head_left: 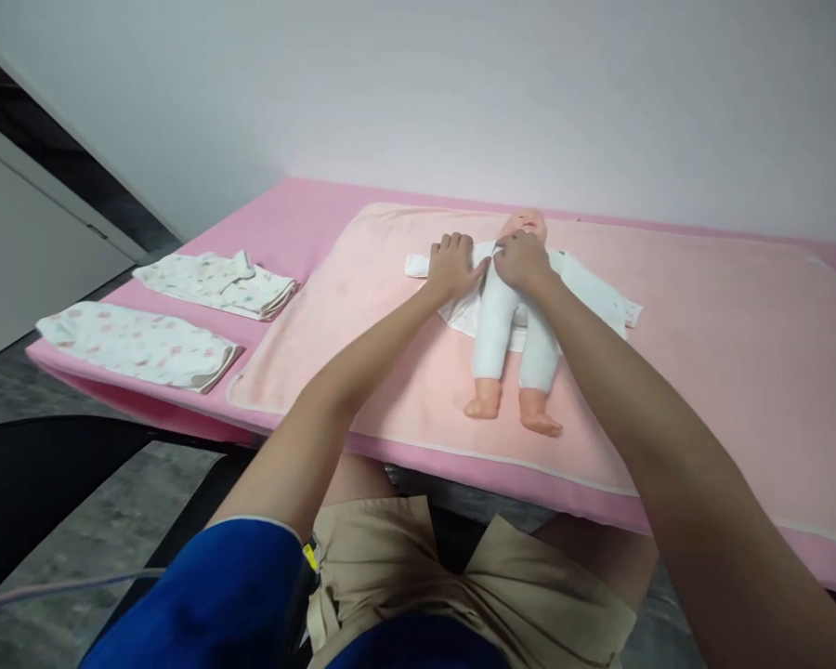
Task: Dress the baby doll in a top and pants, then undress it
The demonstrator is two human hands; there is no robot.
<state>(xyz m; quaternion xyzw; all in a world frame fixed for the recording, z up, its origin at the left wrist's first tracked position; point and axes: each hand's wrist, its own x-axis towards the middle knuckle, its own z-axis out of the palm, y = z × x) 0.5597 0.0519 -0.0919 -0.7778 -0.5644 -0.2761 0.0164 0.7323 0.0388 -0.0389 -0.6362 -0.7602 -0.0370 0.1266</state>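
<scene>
Nearest the camera, creased tan shorts and a smooth blue sleeve are seen below the edge of a padded bed covered in plain pink. Over the cover a soft peach blanket with rounded corners and a pale, thin border is spread. On it, right of the picture's middle, a baby doll is laid on its back, its long axis run from near to far, feet toward the person, head toward the wall. The bare feet, moulded in smooth plastic, are turned outward at the toes; the straight, slightly parted legs are clad in close-fitting white leggings. Off to the left, two folded cloths, printed with small spots and edged in brown, are set one beyond the other. A loose white top is fanned out around the doll's body, its sleeves stretched to both sides. The left hand is laid over it, fingers loosely spread, thumb held apart. The right hand is curled at the chest; whether cloth is pinched cannot be told. Behind, a plain pale wall is seen.
</scene>
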